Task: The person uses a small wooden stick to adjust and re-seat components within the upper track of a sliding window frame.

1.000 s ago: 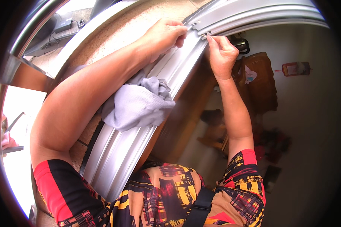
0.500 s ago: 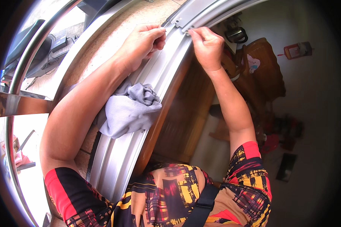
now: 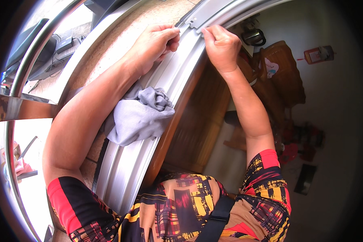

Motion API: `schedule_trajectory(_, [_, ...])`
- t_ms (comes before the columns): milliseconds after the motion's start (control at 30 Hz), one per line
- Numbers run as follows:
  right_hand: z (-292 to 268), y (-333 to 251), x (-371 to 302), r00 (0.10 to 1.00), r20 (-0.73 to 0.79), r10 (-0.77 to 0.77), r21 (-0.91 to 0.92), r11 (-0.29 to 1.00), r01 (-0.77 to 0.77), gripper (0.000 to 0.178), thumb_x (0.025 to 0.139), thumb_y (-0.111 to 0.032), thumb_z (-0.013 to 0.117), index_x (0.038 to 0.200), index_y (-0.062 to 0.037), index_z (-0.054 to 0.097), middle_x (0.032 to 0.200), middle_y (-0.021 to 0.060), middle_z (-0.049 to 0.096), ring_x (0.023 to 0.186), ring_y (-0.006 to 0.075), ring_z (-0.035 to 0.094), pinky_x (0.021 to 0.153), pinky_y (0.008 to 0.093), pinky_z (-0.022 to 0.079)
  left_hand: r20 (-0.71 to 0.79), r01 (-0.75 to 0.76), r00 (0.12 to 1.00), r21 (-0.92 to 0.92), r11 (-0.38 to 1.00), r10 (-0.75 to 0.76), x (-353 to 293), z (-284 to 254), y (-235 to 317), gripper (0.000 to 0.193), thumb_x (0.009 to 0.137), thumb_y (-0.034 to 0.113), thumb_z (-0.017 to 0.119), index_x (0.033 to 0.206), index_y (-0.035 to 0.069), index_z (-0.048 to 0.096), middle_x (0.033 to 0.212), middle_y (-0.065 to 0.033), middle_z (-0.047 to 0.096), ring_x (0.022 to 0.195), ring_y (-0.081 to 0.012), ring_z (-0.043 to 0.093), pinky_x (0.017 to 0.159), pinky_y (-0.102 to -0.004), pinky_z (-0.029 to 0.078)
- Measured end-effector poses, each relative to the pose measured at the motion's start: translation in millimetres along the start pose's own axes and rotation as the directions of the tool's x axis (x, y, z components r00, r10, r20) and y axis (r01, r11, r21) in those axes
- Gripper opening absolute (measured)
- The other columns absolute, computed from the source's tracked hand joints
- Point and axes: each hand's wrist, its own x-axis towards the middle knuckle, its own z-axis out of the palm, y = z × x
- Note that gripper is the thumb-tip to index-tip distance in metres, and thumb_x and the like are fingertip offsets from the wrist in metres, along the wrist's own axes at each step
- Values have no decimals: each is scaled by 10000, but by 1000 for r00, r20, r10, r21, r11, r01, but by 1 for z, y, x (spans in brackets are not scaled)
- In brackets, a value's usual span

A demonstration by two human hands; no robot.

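Note:
My left hand (image 3: pixel 159 42) is closed in a pinch at the far end of the silver window track (image 3: pixel 129 169). Whatever lies between its fingertips, if anything, is too small to make out. Across the track, my right hand (image 3: pixel 223 47) pinches too, thumb and forefinger by the lower corner of the window sash (image 3: pixel 213 13); what they hold is hidden. The two hands are apart. A crumpled grey cloth (image 3: pixel 139 119) lies over the track, nearer to me, beside my left forearm.
A brown wooden ledge (image 3: pixel 165 139) runs along the track's right side. Tiled sill (image 3: pixel 113 52) and a metal railing (image 3: pixel 30 60) are on the left. Lower down at the right stand a carved wooden chair (image 3: pixel 280 72) and a shiny kettle (image 3: pixel 254 37), in shadow.
Both hands have shifted only slightly and stay pinched near the sash corner. A thin pale bit seen earlier at the right fingertips no longer shows. The cloth stays on the track.

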Motion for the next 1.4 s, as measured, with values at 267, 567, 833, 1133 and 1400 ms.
schedule_trajectory(267, [-7,-6,3,999,17,50,34,998,-51,103,780,-73,708,721,-26,638,634,126,615,532,254,595,512,304,449,-10,-10,1000,11,1000,10,0,-2,-2,216,950,181,492,763,85,540,644,23,496,478,-6,313,404,-161,226])
schedule_trajectory(567, [0,-2,-7,982,-155,111,190,979,-81,105,773,-35,709,720,-29,619,629,117,613,525,258,590,500,301,454,-16,-7,1000,14,1000,7,0,1,1,220,951,182,491,759,87,543,639,25,495,476,-6,310,404,-161,223])
schedule_trajectory(833, [15,-5,-18,932,-112,344,334,897,-290,71,794,-39,703,777,7,651,579,110,605,510,161,568,517,269,444,-22,-20,1000,22,1000,20,1,1,-1,220,952,187,496,761,91,548,638,26,497,474,-6,308,407,-161,221])
schedule_trajectory(1133, [-6,-12,5,990,75,119,16,993,-121,149,777,-121,699,702,-41,598,681,132,636,627,343,615,536,387,469,-28,-5,1000,5,1000,5,1,2,-1,229,950,183,497,745,92,542,629,31,483,466,-7,296,404,-169,212])
schedule_trajectory(1400, [-9,-12,-1,997,30,75,19,997,-76,142,780,-109,695,707,-39,595,676,118,638,612,318,620,526,370,469,-23,-23,999,31,999,24,0,3,1,233,951,192,492,742,102,542,626,35,479,460,-7,283,403,-175,204])
